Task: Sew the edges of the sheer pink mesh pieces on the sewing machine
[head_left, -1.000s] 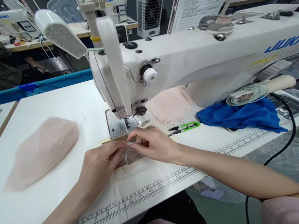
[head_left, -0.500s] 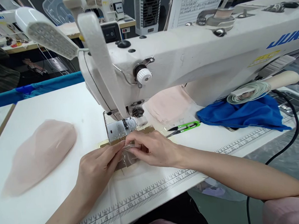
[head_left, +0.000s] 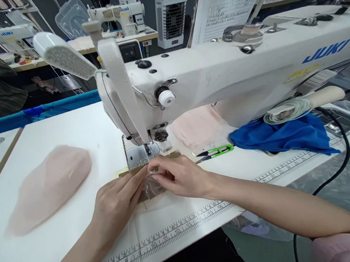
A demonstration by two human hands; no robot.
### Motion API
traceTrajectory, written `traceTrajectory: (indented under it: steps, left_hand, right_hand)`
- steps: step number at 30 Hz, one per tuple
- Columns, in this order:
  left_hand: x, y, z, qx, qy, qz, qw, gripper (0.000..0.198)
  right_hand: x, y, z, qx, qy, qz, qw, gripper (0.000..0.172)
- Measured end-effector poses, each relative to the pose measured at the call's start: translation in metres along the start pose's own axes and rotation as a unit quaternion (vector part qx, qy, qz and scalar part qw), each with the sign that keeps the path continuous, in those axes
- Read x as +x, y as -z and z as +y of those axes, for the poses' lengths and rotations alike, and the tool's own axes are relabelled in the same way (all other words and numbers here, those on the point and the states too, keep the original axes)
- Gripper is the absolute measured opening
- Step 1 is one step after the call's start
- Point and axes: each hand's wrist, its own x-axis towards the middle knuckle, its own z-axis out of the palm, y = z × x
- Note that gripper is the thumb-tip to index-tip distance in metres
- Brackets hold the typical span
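My left hand [head_left: 116, 198] and my right hand [head_left: 177, 176] meet just in front of the needle area of a white sewing machine [head_left: 195, 74]. Fingertips of both are pinched on a thin, clear, film-like piece [head_left: 154, 173]. Beneath them lies a brown plate [head_left: 152, 191] on the table, partly covered by the hands. The metal needle plate [head_left: 136, 155] shows behind the fingers. Left of my hands rests a sheer pink fabric piece [head_left: 52, 186]; more pink fabric [head_left: 197, 125] lies under the machine arm.
Green thread snips [head_left: 219, 151] and a blue cloth [head_left: 285, 136] lie to the right. A printed ruler [head_left: 175, 231] runs along the table's front edge. A black cable [head_left: 344, 156] hangs at the right. Other sewing machines [head_left: 117, 18] stand behind.
The camera view has shifted slightly, so the machine appears a little lower. Both hands keep nearly the same pinch at the same place.
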Motion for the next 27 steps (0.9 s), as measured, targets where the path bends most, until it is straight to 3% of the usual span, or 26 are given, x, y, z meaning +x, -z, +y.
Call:
traceTrajectory:
  steps: [13,27]
  left_hand:
    - [-0.0033,-0.0013,-0.0021,-0.024,0.003,-0.019,1.0,0.024]
    - [-0.0033,0.0,-0.0016,-0.016,-0.015,0.014,1.0,0.017]
  right_hand:
    - [0.0006,0.0016,0.0027,0.01,-0.016,-0.046,0.999,0.016]
    - [0.0003,0.0014,0.002,0.002,0.008,-0.05,0.999,0.012]
